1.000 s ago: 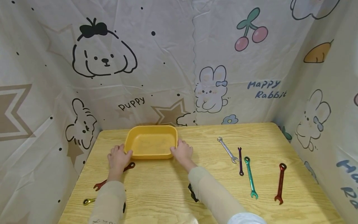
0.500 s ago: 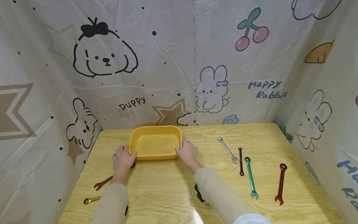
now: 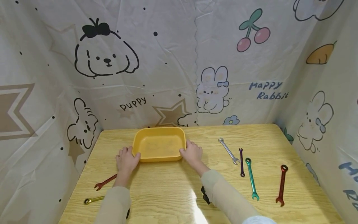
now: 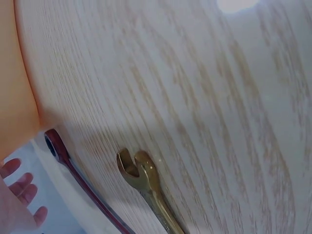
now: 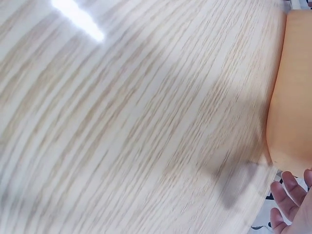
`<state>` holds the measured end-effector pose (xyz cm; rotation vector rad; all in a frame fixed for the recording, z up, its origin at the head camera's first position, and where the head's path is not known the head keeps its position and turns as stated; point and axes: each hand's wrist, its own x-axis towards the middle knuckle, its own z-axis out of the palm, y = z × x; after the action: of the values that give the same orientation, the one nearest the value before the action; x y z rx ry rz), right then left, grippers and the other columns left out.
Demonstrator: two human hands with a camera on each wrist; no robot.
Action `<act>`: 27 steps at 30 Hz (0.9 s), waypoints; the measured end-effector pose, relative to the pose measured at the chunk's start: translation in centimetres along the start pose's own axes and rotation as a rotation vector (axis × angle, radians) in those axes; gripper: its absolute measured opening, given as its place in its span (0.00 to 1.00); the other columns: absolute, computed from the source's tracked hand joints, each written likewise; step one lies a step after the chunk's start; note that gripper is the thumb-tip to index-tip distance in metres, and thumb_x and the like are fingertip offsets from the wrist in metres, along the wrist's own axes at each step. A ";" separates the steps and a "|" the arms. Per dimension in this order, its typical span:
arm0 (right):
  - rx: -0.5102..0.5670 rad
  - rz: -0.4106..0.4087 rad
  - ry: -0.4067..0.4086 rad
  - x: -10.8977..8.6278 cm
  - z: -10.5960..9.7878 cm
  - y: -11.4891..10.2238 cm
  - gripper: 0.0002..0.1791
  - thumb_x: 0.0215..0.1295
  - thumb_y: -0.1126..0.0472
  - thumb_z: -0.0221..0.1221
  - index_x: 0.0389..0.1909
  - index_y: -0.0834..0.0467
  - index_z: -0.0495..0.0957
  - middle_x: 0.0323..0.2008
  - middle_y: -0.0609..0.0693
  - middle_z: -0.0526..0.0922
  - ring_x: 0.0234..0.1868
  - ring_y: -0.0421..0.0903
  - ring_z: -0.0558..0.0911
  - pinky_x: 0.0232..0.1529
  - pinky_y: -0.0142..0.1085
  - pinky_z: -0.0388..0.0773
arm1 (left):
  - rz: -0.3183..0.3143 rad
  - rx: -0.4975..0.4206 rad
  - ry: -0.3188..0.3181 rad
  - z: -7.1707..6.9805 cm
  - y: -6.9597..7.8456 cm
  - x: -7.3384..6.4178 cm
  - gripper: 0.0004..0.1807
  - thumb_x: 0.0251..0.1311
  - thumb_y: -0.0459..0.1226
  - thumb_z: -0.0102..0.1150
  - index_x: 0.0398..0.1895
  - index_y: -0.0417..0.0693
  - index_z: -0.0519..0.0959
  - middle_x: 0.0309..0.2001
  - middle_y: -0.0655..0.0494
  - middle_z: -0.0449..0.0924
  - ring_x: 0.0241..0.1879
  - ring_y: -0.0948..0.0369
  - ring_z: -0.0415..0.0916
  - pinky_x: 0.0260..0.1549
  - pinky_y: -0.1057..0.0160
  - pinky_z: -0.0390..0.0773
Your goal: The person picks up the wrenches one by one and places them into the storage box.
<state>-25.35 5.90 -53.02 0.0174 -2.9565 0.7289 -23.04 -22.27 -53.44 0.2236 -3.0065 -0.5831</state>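
A yellow plastic tray (image 3: 162, 159) lies near the back of the table between both hands. My left hand (image 3: 127, 160) grips its front left corner, thumb at the rim and fingers along the outer side. At the front right corner, my right hand (image 3: 193, 154) holds it likewise. Both wrist views show the tray's wall (image 4: 17, 83) at the edge, with some fingers beyond it. Under the left forearm lie a red wrench (image 3: 105, 182) and a yellow-gold wrench (image 3: 93, 199), both partly covered; the left wrist view shows their other ends.
On the right of the wooden table (image 3: 167, 193) lie a silver wrench (image 3: 228, 151), a purple wrench (image 3: 241, 162), a teal wrench (image 3: 252, 179) and a dark red wrench (image 3: 282, 185). A printed cloth (image 3: 167, 74) hangs around the back and sides.
Both hands have slid the tray to the right along the back of the table. The red wrench's ring end is now covered by the left hand and wrist. The wrenches have stayed put.
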 end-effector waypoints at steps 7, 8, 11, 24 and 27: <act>-0.004 -0.009 -0.008 -0.2 -0.4 0.9 0.13 0.50 0.50 0.52 0.33 0.54 0.73 0.22 0.44 0.70 0.24 0.44 0.69 0.34 0.41 0.62 | 0.003 0.011 0.015 0.5 0.6 -0.4 0.32 0.56 0.50 0.46 0.58 0.37 0.66 0.53 0.37 0.64 0.53 0.43 0.58 0.50 0.41 0.55; -0.005 -0.009 -0.007 -0.2 -0.4 1.0 0.14 0.50 0.50 0.53 0.34 0.54 0.74 0.23 0.44 0.71 0.24 0.44 0.70 0.35 0.41 0.62 | 0.005 0.011 0.019 0.5 0.7 -0.5 0.32 0.56 0.50 0.46 0.58 0.37 0.66 0.52 0.37 0.64 0.53 0.43 0.58 0.49 0.41 0.55; -0.009 -0.013 -0.004 -0.2 -0.4 1.4 0.17 0.50 0.50 0.53 0.40 0.54 0.75 0.24 0.44 0.72 0.26 0.44 0.71 0.36 0.42 0.63 | 0.011 0.015 0.017 0.7 1.0 -0.7 0.32 0.56 0.50 0.45 0.58 0.37 0.66 0.53 0.37 0.64 0.53 0.43 0.58 0.50 0.41 0.55; -0.045 -0.039 -0.002 -0.7 -1.0 2.7 0.17 0.49 0.49 0.53 0.38 0.54 0.74 0.25 0.44 0.71 0.26 0.44 0.69 0.37 0.41 0.63 | 0.036 0.038 -0.003 1.3 1.9 -1.3 0.29 0.58 0.50 0.43 0.56 0.37 0.65 0.51 0.38 0.64 0.50 0.43 0.59 0.47 0.41 0.57; -0.050 -0.036 -0.006 -0.7 -1.1 3.0 0.20 0.50 0.49 0.53 0.42 0.54 0.75 0.26 0.44 0.72 0.27 0.44 0.70 0.38 0.42 0.64 | 0.038 0.034 -0.003 1.5 2.2 -1.5 0.29 0.58 0.49 0.44 0.56 0.37 0.65 0.51 0.38 0.64 0.50 0.43 0.59 0.47 0.41 0.56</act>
<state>-24.63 9.06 -53.49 0.0689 -2.9708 0.6509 -22.01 -19.50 -54.03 0.1679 -3.0182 -0.5305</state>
